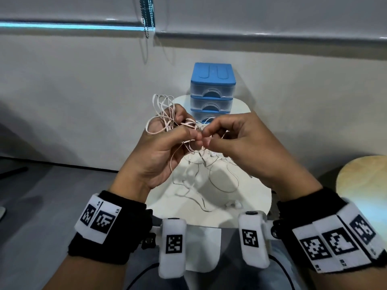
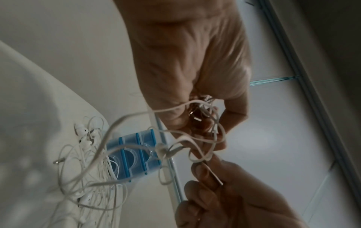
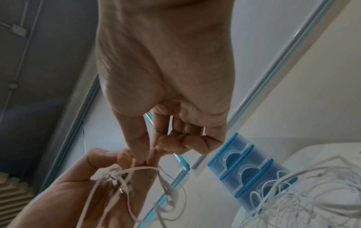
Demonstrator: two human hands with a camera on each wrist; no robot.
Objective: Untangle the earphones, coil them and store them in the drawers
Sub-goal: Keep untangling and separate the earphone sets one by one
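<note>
A tangle of white earphone cords (image 1: 167,120) is held above a small white table (image 1: 257,197). My left hand (image 1: 167,139) grips a bunch of loops, fingers curled round them (image 2: 205,117). My right hand (image 1: 211,132) pinches one strand between thumb and forefinger (image 3: 144,160), right against the left thumb. More cord and earbuds (image 1: 209,174) trail onto the table (image 2: 86,138). A small blue-topped unit of three clear drawers (image 1: 212,91) stands at the table's far side, all drawers closed (image 3: 246,169).
A light wall with a window blind and bead chain (image 1: 147,15) lies behind the table. A round wooden stool top (image 1: 364,185) sits at the right. Grey floor (image 1: 52,195) lies to the left. Black wristbands with white marker blocks sit on both wrists.
</note>
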